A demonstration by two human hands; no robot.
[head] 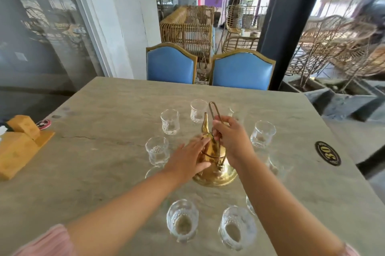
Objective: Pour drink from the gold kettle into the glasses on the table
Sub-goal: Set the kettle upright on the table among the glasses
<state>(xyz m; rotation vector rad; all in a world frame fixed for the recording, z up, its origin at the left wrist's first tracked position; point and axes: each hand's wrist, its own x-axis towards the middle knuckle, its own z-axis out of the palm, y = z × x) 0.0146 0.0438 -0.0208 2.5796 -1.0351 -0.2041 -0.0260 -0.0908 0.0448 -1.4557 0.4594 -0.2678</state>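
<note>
Head view: the gold kettle (pixel 214 164) stands in the middle of the table (pixel 104 130), ringed by clear glasses (pixel 170 121). The right hand (pixel 231 137) pinches its thin wire handle (pixel 214 109) with curled fingers, while the left hand (pixel 187 157) presses straight fingers against the kettle's side.

two arms of one person, head view. left sleeve (pixel 43 241): pale pink, finely ribbed knit, its cuff edge softened by blur. right sleeve (pixel 351 251): same pink, only a sliver visible at the frame corner. both forearms bare from cuff to wrist. left hand (pixel 187 156) and right hand (pixel 231 137): bare, fingers slightly blurred.
</note>
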